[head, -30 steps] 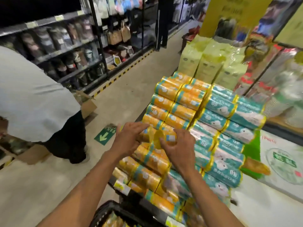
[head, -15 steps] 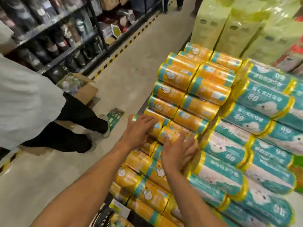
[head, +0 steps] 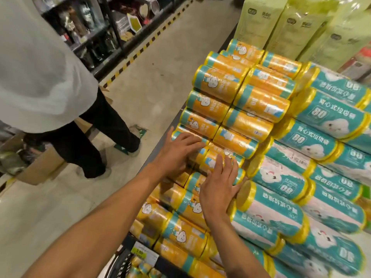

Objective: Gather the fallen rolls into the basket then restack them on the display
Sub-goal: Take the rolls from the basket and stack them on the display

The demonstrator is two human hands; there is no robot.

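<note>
While both palms lie flat on the stack of orange rolls (head: 218, 85), the left hand (head: 176, 155) presses with straight fingers at the stack's left edge. The right hand (head: 217, 189), fingers spread, presses beside it. Below the stack shows the basket (head: 118, 263), with small rolls inside.

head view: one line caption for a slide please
The left hand and right hand press flat on stacked small orange plastic-wrapped rolls beside larger teal plastic-wrapped rolls.
</note>
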